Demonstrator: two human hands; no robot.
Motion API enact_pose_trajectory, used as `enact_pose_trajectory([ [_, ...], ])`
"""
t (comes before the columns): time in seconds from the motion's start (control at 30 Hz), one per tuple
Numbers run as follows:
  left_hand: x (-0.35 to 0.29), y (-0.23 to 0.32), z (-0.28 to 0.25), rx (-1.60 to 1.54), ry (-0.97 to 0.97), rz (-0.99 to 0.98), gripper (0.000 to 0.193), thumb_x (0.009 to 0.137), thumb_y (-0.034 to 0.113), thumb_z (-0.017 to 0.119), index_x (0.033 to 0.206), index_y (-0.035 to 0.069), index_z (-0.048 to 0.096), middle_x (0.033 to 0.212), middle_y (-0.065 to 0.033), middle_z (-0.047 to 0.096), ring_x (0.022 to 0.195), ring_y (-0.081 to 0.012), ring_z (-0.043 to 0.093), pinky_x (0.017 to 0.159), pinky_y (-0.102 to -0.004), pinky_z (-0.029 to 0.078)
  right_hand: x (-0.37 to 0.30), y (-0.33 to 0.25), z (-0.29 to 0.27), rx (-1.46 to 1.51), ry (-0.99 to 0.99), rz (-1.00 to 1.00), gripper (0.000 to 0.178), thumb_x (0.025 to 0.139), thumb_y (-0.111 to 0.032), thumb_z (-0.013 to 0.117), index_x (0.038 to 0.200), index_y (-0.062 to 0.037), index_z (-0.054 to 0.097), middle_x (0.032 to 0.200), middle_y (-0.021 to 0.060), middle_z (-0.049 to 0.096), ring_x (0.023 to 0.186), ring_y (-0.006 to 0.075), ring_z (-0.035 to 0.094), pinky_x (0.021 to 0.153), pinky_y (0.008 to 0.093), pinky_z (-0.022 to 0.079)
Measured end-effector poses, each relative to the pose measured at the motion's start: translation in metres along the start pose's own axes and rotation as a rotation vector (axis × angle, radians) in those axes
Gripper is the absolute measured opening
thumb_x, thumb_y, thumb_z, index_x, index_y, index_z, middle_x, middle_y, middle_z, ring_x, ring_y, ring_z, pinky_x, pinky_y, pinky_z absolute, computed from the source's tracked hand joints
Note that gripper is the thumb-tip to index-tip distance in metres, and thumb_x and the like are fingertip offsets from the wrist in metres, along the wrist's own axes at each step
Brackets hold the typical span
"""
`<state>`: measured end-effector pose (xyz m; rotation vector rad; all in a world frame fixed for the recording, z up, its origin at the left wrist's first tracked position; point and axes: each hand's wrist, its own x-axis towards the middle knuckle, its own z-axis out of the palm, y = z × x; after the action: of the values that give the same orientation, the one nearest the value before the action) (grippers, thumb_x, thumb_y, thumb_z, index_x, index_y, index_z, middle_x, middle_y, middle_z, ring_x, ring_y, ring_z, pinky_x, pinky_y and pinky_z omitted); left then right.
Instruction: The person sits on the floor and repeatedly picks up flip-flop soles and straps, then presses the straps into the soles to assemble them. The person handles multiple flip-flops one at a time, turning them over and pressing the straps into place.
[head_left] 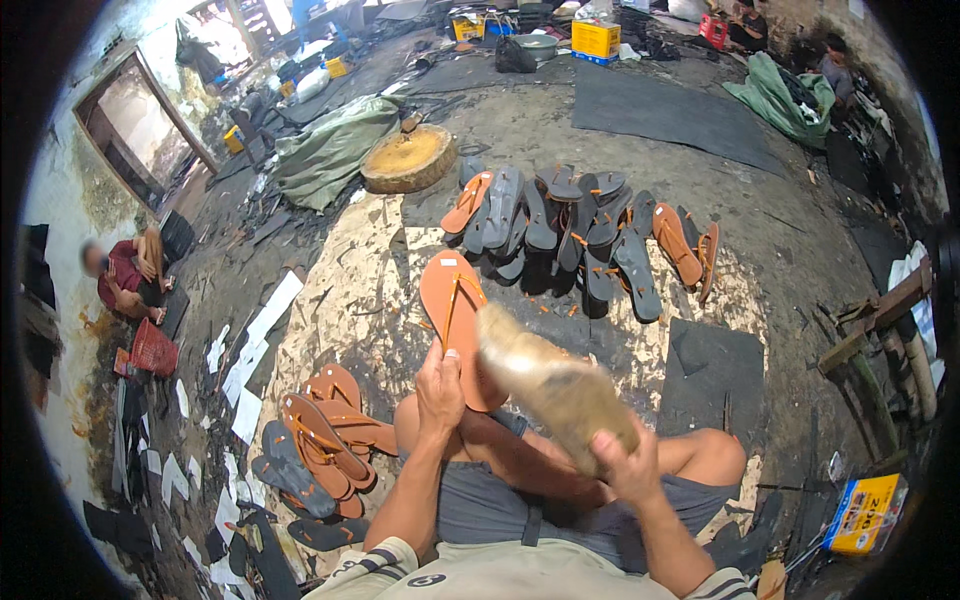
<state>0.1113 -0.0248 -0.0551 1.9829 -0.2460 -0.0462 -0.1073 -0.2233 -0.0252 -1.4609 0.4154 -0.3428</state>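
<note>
My left hand (440,390) is closed around the edge of a tan flip-flop (437,290) with orange straps, held upright with its strap side toward me. In my right hand (630,462) is a worn brown shoe last (565,400), foot-shaped and smeared by motion. Its narrow end reaches up to the flip-flop's right edge; I cannot tell whether they touch. Beyond my hands lies a pile of dark grey flip-flops (540,225), with several tan ones (676,245) at its sides. By my left knee rests a stack of tan flip-flops (322,440) and grey ones (292,478).
A round wooden block (410,160) stands beyond the pile, next to a green sack (325,150). Dark sheets (660,115) and white scraps (260,335) litter the floor. One person (120,280) sits at far left by a red basket (155,348). A wooden frame (875,320) stands at right.
</note>
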Motion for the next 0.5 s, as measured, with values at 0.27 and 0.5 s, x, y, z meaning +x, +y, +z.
enact_pose_trajectory([
  [0.27,-0.056,0.049,-0.002,0.074,-0.229,0.433,0.055,0.105,0.028,0.045,0.143,-0.012,0.047,0.122,-0.028,0.066,0.107,-0.0368,0.069,0.088,-0.0414,0.054,-0.01,-0.009,0.055,-0.332,0.205,-0.344,0.06,0.089,-0.025,0.076,0.139,0.0044,0.058,0.112,0.0188,0.069,0.1,0.0319,0.063,0.089,0.0412,0.051],
  [0.5,0.012,0.093,-0.017,-1.133,-0.386,-0.028,0.062,0.103,0.032,0.049,0.159,0.014,0.028,0.154,-0.0185,0.044,0.136,-0.0365,0.051,0.107,-0.055,0.051,-0.025,-0.012,0.071,-0.296,0.138,-0.448,0.063,0.09,-0.026,0.077,0.142,0.0024,0.055,0.112,0.0184,0.065,0.102,0.0336,0.06,0.091,0.0432,0.048],
])
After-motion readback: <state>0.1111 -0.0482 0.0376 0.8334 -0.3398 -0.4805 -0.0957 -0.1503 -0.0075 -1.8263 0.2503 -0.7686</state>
